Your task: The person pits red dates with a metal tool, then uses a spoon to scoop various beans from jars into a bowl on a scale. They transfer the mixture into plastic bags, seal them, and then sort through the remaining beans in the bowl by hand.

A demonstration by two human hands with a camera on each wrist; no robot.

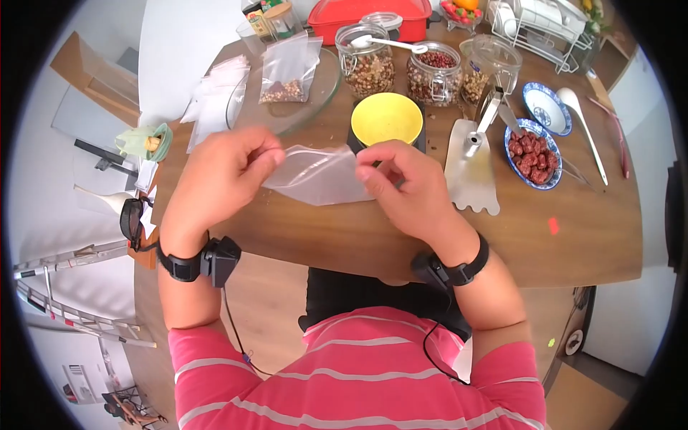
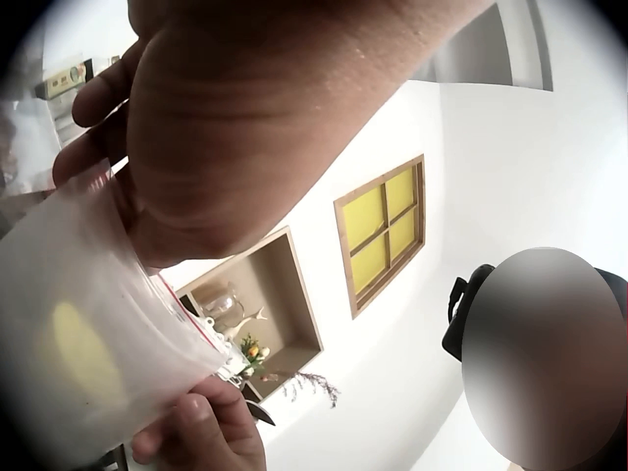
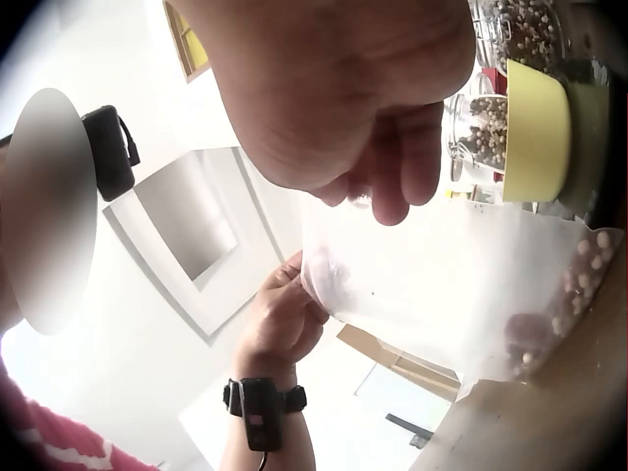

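A clear zip-top plastic bag (image 1: pixel 315 180) is stretched between both hands over the front of the wooden table. My left hand (image 1: pixel 223 175) pinches one upper corner between thumb and curled fingers. At the opposite corner, my right hand (image 1: pixel 414 188) pinches the bag in the same way. The left wrist view shows a yellow shape through the cloudy plastic bag (image 2: pixel 74 324), with a red line along its mouth. Just beyond the bag stands a yellow bowl (image 1: pixel 387 118) on a dark base. A second zip bag (image 1: pixel 287 79), with beans and a red date at its bottom, lies on a round glass plate (image 1: pixel 240 115).
Behind the bowl stand glass jars of grains and beans, one jar (image 1: pixel 365 68) with a white spoon (image 1: pixel 401 44) across it. To the right are a metal sealing tool-like stand (image 1: pixel 473 168), a blue-patterned bowl (image 1: pixel 548 183) of red dates and a white ladle (image 1: pixel 584 136).
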